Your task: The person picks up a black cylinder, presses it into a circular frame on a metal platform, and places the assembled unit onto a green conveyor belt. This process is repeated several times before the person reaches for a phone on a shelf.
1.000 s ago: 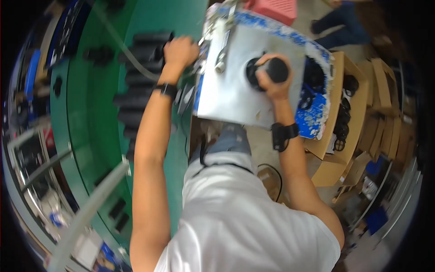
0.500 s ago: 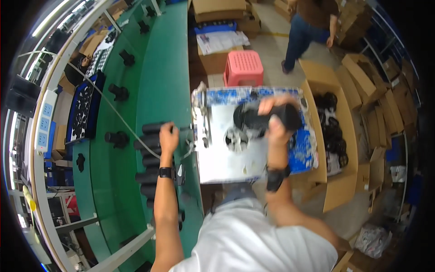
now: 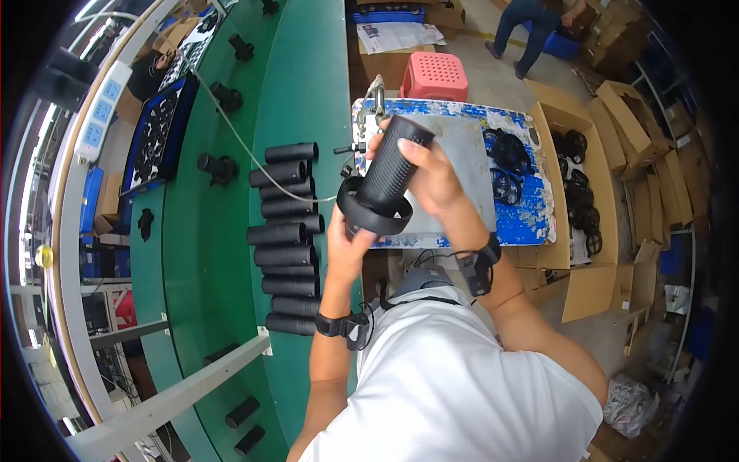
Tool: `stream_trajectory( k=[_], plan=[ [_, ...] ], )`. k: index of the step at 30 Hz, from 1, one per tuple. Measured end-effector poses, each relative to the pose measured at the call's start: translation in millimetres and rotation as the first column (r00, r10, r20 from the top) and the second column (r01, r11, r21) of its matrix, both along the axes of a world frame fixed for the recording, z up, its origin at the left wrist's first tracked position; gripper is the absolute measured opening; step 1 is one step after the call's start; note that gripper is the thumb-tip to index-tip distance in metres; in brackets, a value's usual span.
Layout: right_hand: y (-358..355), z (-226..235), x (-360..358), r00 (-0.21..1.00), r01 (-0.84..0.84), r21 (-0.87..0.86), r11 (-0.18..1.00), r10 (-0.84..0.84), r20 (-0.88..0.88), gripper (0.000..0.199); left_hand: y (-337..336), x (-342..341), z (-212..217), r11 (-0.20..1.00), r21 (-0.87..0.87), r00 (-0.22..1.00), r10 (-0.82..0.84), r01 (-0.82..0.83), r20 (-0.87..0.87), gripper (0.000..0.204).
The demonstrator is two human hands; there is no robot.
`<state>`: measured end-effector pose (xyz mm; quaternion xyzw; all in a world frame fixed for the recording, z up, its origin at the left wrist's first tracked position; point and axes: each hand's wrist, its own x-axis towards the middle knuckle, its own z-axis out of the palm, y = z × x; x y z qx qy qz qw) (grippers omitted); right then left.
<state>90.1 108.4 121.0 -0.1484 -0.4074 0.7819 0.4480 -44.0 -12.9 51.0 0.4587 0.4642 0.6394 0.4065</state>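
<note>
A black ribbed tube (image 3: 387, 171) with a wide round collar (image 3: 376, 219) at its lower end is tilted between my hands, over the near left part of the work table. My left hand (image 3: 349, 250) is closed on the collar from below. Higher up, my right hand (image 3: 433, 179) wraps round the tube, thumb across its front. Beneath them lies a grey metal plate (image 3: 466, 154) on the worn blue-and-white table top (image 3: 535, 215). Two round black parts, a solid-looking one (image 3: 508, 150) and a spoked one (image 3: 506, 187), rest right of the plate.
Several black tubes (image 3: 286, 258) lie in a row on the green bench (image 3: 315, 85) at left. A metal clamp (image 3: 375, 104) stands at the table's far left corner. An open carton (image 3: 604, 223) of round black parts is at right, a pink stool (image 3: 436, 77) beyond the table.
My left hand has left the row of tubes and now grips the collar. My right hand has brought the ribbed tube leftward and tilted it. My view has shifted; the person behind has moved.
</note>
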Motion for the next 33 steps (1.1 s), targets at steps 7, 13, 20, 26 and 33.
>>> stream_trajectory(
  k=[7,13,20,26,33],
  plan=[
    [0,13,37,0.996,-0.021,0.202,0.979,0.038,-0.077,0.071,-8,30,12,0.796,0.107,0.361,-0.384,0.596,0.850,0.061],
    [-8,16,55,0.920,-0.093,0.346,0.934,0.214,-0.329,0.076,-10,40,32,0.722,0.165,0.250,-0.431,0.672,0.867,0.058],
    [-49,61,24,0.833,-0.263,0.652,0.711,0.508,-0.219,0.073,-15,47,25,0.733,0.335,0.021,-0.429,0.592,0.903,0.053],
    [-58,69,10,0.828,-0.278,0.693,0.665,0.531,-0.177,0.073,-29,34,58,0.869,-0.131,0.586,-0.204,0.478,0.785,0.048],
    [-54,70,2,0.811,-0.302,0.697,0.650,0.560,-0.171,0.076,-19,25,19,0.682,0.466,-0.029,-0.548,0.564,0.836,0.045]
  ],
)
